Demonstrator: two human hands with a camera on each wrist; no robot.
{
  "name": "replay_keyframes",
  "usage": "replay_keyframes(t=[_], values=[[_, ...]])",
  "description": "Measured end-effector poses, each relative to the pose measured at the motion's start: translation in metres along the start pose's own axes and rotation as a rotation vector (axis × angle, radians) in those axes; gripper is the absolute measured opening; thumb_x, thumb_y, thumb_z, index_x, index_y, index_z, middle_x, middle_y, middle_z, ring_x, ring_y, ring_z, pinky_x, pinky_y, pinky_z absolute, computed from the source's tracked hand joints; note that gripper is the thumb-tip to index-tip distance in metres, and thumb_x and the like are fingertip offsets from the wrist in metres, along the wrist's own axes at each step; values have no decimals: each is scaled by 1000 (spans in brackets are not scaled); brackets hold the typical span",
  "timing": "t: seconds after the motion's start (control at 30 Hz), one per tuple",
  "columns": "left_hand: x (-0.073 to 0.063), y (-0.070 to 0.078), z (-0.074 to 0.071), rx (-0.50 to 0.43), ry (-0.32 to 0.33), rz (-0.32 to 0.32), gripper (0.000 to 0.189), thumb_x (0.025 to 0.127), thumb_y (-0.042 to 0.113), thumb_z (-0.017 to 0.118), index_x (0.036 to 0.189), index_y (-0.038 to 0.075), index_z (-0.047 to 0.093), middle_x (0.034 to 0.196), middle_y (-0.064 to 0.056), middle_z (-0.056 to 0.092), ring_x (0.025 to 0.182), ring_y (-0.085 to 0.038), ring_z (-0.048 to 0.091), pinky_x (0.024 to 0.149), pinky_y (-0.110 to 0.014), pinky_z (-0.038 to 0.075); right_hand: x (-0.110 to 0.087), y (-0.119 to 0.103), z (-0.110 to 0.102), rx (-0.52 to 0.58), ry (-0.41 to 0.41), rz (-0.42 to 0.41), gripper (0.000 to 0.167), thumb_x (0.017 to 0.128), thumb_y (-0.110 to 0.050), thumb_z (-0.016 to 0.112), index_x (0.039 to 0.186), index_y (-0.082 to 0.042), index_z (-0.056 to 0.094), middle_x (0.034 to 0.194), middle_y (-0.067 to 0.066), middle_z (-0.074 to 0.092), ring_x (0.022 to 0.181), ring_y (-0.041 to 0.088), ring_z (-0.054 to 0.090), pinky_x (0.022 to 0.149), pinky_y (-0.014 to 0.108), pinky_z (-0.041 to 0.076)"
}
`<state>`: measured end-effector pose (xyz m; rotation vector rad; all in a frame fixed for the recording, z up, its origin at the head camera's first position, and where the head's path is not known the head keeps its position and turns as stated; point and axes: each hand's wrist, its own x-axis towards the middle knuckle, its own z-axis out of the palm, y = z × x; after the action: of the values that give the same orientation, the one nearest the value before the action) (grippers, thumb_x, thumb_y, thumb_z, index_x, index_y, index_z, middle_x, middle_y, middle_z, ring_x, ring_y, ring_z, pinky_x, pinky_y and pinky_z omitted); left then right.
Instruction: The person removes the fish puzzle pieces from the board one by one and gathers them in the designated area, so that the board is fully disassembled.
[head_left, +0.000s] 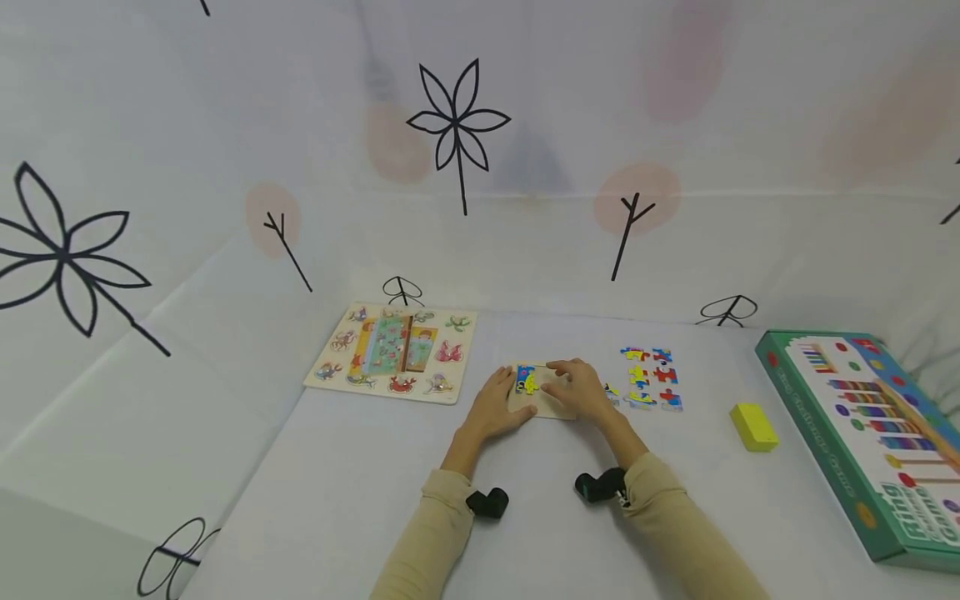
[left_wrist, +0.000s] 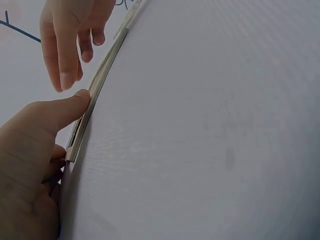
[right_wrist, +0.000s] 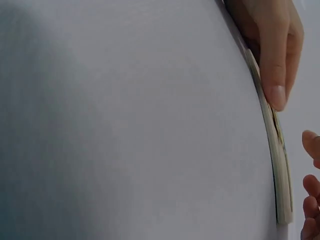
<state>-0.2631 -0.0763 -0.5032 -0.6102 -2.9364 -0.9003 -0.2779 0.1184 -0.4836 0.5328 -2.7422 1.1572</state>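
A small wooden puzzle board [head_left: 551, 408] lies on the white table with blue and yellow jigsaw pieces [head_left: 527, 380] at its upper left. My left hand [head_left: 495, 406] holds the board's left side; its thumb [left_wrist: 70, 107] rests on the near edge and the other fingers lie beside the left end. From the right, my right hand [head_left: 583, 390] hovers over the board with loosely bent fingers, and no piece shows between them. In the left wrist view the right fingertips [left_wrist: 66, 80] are apart from the board edge. Several loose jigsaw pieces [head_left: 651, 377] lie right of the right hand.
A larger wooden picture puzzle [head_left: 464, 367] with sea creatures lies at the back left. To the right are a yellow block [head_left: 753, 427] and a big green-edged game box [head_left: 862, 433]. A white cloth with plant drawings [head_left: 525, 250] hangs behind the table.
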Motion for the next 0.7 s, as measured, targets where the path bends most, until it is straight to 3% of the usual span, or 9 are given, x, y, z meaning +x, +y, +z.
replay_keyframes(t=[0.23,0.43,0.7], values=[[1,-2,0,19,7,19,83,80,47,66,140,-4,39,147,-18,37,139,-30,28,111,-43,28,10,-7,21,-7,-48,-56,42,80,-13,72,113,9,63,99,22,62,89,33,60,77,45,51],[2,-3,2,22,17,34,84,78,46,68,139,-5,41,146,-19,38,138,-29,30,111,-41,29,14,-9,25,-55,-67,-69,41,77,-14,76,108,11,65,98,22,62,90,32,59,79,44,50],[2,-4,1,7,16,36,83,79,45,68,138,-6,40,146,-19,38,138,-30,30,112,-42,28,15,-15,25,-81,-127,-83,28,84,-10,68,104,9,68,104,25,61,99,36,58,88,49,48]])
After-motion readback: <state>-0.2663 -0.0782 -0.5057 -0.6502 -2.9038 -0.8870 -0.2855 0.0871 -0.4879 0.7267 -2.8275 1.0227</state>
